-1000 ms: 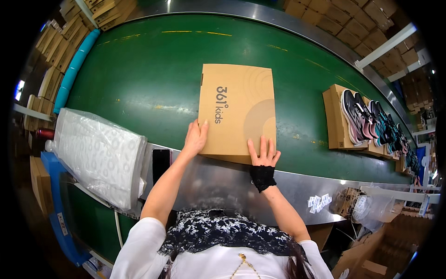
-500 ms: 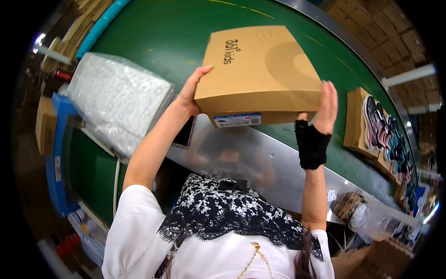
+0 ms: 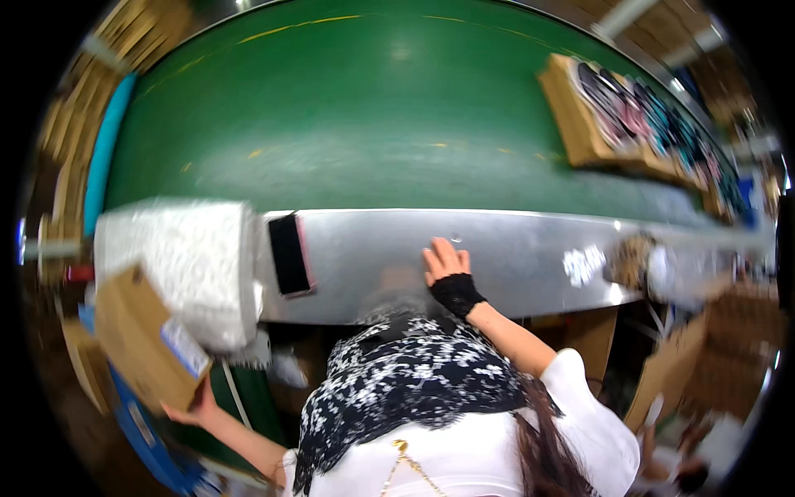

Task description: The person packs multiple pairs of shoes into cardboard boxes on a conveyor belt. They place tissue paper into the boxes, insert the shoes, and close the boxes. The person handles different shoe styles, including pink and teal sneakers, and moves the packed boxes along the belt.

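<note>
My left hand (image 3: pixel 197 404) is out at the lower left, closed on the lower edge of a brown cardboard shoebox (image 3: pixel 142 341). The box is tilted, with its blue-and-white label toward me, and it overlaps a plastic-wrapped stack of white patterned sheets (image 3: pixel 186 261). Over the metal ledge (image 3: pixel 364 273) in front of me, my right hand (image 3: pixel 451 280) lies with its fingers stretched out and nothing held. It wears a black fingerless glove. Between the hands, a dark-screened phone (image 3: pixel 290 257) with a pink edge rests on the ledge.
Beyond the ledge runs a wide green belt (image 3: pixel 356 124). Open boxes of shoes (image 3: pixel 609 112) stand in a row on its right side. A roll of tape and plastic-wrapped items (image 3: pixel 638 263) sit at the ledge's right end. A blue frame (image 3: pixel 149 439) stands at lower left.
The shoebox has gone from both hands over the belt to my left hand at the lower left. My right hand has let go and come down to the ledge. The view has turned.
</note>
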Tool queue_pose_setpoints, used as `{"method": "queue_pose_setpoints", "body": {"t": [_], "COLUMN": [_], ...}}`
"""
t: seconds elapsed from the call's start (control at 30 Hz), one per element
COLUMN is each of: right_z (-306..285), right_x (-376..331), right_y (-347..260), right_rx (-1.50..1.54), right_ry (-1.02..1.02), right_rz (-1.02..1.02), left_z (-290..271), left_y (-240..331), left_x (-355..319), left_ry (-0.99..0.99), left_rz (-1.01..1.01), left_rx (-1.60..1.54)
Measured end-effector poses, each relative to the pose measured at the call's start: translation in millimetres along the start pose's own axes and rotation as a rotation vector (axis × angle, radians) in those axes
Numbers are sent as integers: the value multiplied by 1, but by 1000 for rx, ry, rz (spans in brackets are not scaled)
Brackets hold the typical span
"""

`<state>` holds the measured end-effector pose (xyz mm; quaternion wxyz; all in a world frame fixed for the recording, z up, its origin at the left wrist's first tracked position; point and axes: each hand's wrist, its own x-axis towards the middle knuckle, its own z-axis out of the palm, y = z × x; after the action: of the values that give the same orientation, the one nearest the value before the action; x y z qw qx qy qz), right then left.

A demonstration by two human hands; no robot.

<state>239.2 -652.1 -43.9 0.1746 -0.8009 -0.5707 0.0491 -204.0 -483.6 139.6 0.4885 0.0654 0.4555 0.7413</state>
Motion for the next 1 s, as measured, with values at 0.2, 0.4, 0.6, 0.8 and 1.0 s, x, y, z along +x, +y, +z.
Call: {"method": "queue_pose_setpoints", "body": {"t": [0.2, 0.4, 0.6, 0.8, 1.0], "right_z": [4, -24, -54, -82, -108], "right_x": [-13, -53, -116, -117, -71], "right_y": [23, 123, 196, 169, 88], "right_rx": [170, -161, 387, -196, 830], "right_ry": [246, 521, 895, 721, 557], "right_rz": [241, 982, 1070, 883, 652], "left_z": [-10, 111, 174, 148, 138], "left_y": [-54, -168, -279, -293, -289], "left_x": [91, 111, -38, -137, -238], "left_ry": [173, -468, -1007, -1149, -1272], "left_rz": [-238, -575, -940, -1063, -1087], "left_rx": [-160, 159, 495, 716, 1021]}}
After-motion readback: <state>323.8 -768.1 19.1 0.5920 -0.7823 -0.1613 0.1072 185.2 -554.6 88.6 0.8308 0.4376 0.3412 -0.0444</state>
